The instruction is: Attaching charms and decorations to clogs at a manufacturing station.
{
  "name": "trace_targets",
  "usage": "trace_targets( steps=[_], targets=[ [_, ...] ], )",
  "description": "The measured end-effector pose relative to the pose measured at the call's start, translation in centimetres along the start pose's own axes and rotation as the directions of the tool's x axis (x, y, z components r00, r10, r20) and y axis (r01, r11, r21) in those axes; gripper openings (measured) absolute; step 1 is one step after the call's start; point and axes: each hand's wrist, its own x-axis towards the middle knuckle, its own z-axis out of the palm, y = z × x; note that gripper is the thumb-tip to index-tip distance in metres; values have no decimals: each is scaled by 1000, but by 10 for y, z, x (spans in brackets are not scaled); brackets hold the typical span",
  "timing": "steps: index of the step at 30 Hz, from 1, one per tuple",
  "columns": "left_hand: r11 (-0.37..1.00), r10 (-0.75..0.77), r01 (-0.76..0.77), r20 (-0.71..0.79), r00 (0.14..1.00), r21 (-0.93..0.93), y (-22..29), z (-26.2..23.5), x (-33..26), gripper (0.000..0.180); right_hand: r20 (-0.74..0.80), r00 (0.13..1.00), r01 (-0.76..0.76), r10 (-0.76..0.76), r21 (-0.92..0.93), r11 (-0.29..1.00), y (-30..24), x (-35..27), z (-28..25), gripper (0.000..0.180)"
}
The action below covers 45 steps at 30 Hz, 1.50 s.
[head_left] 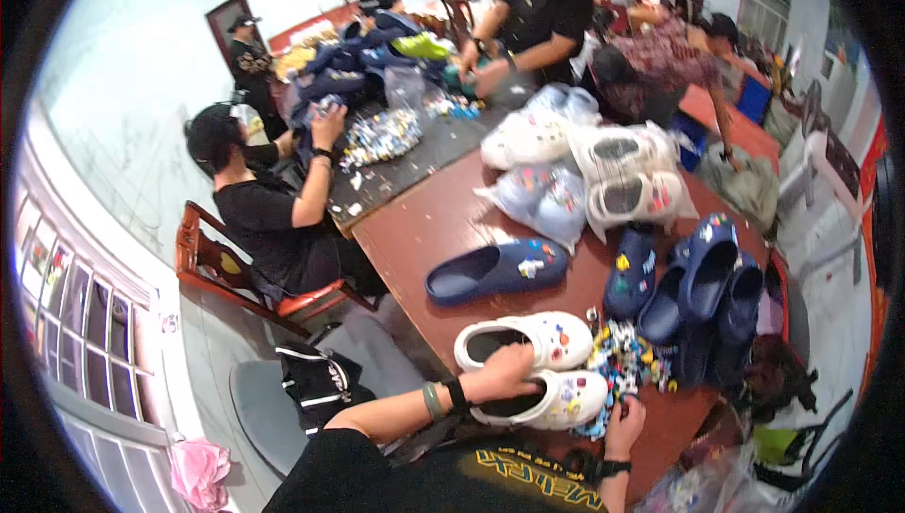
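A pair of white clogs lies side by side at the table's near edge: the far clog (558,336) and the near clog (577,400), both studded with small colourful charms. My left hand (507,373) is closed on the near clog at its opening, fingers partly hidden between the two shoes. Beside that clog's toe, my right hand (624,423) has its fingers pinched together, with something small and dark at the tips that I cannot make out. A heap of loose multicoloured charms (627,357) lies just beyond my right hand.
A navy clog (495,270) lies beyond the white pair. More navy clogs (707,268) stand at the right. Bagged white clogs (627,173) are piled at the back. A seated person (269,202) works at the left, beside a heap of charms (382,136); another person (542,18) stands behind.
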Motion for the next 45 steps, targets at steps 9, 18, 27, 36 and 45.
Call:
trace_targets(
  steps=[9,18,27,36,45],
  targets=[
    [994,-2,1,13,1000,107,-2,-10,2,39,-22,999,46,-47,-21,999,-5,7,4,16],
    [999,42,-46,-131,991,-28,-6,-21,-16,34,11,1000,5,-6,35,999,1,8,2,18],
    [973,3,-99,-417,909,-209,-21,-83,-51,34,6,1000,23,-23,46,999,0,-3,1,18],
    [942,-221,335,-702,678,27,-138,-226,-1,16,-133,980,149,-147,4,989,-24,13,3,13],
    [902,-431,363,-465,773,-232,-267,-238,104,30,-135,990,46,-44,18,999,-27,7,-10,16]
  ],
)
